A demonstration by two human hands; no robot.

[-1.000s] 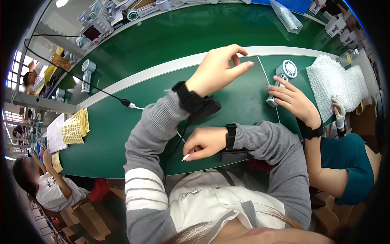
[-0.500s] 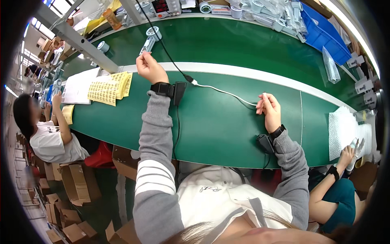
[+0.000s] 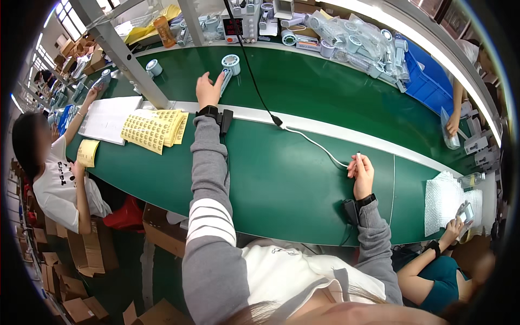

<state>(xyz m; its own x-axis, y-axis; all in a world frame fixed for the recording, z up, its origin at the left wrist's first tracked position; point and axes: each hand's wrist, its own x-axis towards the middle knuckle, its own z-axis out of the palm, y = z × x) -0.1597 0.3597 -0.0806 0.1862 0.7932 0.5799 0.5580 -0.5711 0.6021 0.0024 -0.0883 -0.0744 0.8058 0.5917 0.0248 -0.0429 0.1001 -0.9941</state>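
Note:
My left hand (image 3: 208,90) is stretched over the bench's far section with thumb and fingers apart. It is beside the handle of a light grey-blue handheld device with a round, ring-like head (image 3: 231,64); whether they touch, I cannot tell. My right hand (image 3: 361,174) is closed in a pinch around the end of a white cable (image 3: 317,145). That cable runs up leftward to a black connector (image 3: 278,121) on a black cord (image 3: 253,76) hanging from above. The plug tip inside my right fingers is hidden.
Yellow label sheets (image 3: 154,129) and white papers (image 3: 105,122) lie at left. A power supply (image 3: 240,27), bagged devices (image 3: 355,43) and a blue bin (image 3: 428,76) line the back. Co-workers sit on both sides; bubble wrap (image 3: 441,200) lies right. A metal post (image 3: 132,70) rises left.
The view has shifted. My left thumb and fingers have spread from a closer pinch beside the device. My right hand keeps the white cable. Another person's hand now reaches a clear bag at far right.

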